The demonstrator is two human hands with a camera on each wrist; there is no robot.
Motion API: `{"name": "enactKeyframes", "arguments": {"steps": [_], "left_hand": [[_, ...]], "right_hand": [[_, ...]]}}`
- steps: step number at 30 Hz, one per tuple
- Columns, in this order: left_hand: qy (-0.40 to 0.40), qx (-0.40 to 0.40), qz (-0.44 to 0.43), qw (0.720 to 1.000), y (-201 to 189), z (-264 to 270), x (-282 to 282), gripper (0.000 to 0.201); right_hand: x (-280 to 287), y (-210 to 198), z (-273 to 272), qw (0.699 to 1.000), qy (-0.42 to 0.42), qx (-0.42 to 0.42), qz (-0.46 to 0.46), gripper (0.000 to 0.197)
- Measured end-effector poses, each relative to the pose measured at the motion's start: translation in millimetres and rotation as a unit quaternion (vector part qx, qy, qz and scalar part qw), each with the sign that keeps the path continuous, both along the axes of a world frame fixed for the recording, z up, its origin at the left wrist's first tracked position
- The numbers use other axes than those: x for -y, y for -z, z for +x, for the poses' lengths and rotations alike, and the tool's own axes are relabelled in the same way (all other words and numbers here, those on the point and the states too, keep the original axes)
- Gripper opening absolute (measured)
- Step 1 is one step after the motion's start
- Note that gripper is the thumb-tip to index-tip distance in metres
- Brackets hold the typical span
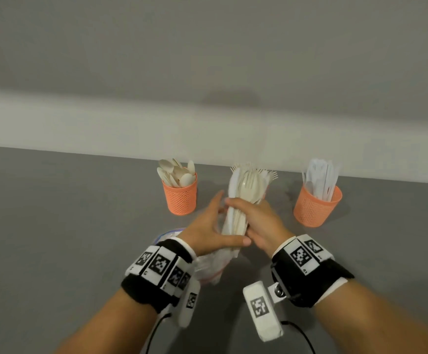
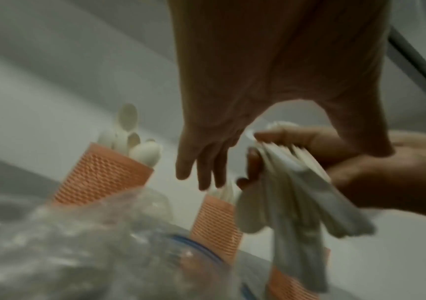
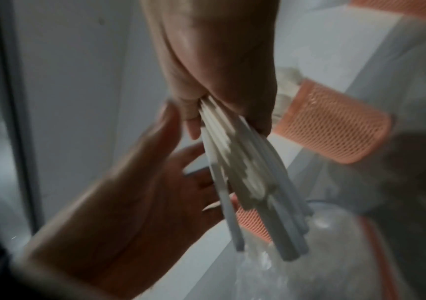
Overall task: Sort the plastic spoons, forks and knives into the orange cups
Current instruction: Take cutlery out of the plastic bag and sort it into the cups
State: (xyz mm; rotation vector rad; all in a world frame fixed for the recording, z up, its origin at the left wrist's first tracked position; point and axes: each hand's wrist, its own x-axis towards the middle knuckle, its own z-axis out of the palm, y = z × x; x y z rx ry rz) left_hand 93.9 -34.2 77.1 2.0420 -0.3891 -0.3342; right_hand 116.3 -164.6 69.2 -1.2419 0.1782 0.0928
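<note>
On the grey desk we see two orange cups, one with spoons, one with knives. Our right hand grips a mixed cutlery bundle upright between them; our left hand, fingers straight, rests beside it.

place: plain indoor room, kind cannot be told; looks like a staged table setup
table: bare grey top, far edge against the wall
wall: unmarked grey at 12 o'clock, with a pale band along its foot
wristbands: black, with printed square markers, wired camera blocks beneath
</note>
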Motion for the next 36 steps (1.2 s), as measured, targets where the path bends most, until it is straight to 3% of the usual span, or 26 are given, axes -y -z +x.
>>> {"name": "enactKeyframes", "arguments": {"steps": [2,4,6,9,13,16,21,25,36], "left_hand": [[0.021,-0.021,-0.072,0.997,-0.3,2.2,9.2,0.089],[0.018,-0.038,-0.125,0.991,3.8,6.4,10.1,0.083],[0.009,-0.041,-0.167,0.985,8.7,7.9,11.4,0.073],[-0.041,-0.041,-0.229,0.972,16.4,6.6,19.6,0.048],[-0.107,-0.1,-0.311,0.939,22.5,11.1,20.7,0.021],[-0.118,-0.118,-0.347,0.923,19.5,15.8,16.2,0.025],[-0.11,-0.148,-0.38,0.906,14.7,18.3,17.4,0.027],[-0.124,-0.192,-0.393,0.891,15.8,15.7,22.5,0.032],[-0.097,-0.302,-0.46,0.829,16.6,16.9,21.9,0.033]], "right_hand": [[-7.1,-2.7,-4.2,0.998,-0.031,0.006,-0.059,0.024],[-7.8,-8.5,-7.1,0.991,-0.093,0.008,-0.092,0.029],[-6.3,-13.8,-9.2,0.985,-0.148,0.003,-0.088,0.03],[-5.2,-20.0,-11.9,0.978,-0.185,0.002,-0.095,0.017],[0.0,-21.2,-10.7,0.978,-0.204,0.001,-0.05,0.03],[3.5,-18.6,-11.8,0.982,-0.182,0.032,-0.034,0.033],[-1.9,-11.1,-15.9,0.978,-0.055,0.103,-0.174,0.026],[-0.7,-5.5,-14.9,0.973,0.035,0.092,-0.211,0.018],[11.3,-17.8,-15.6,0.962,0.004,0.088,-0.257,0.015]]}}
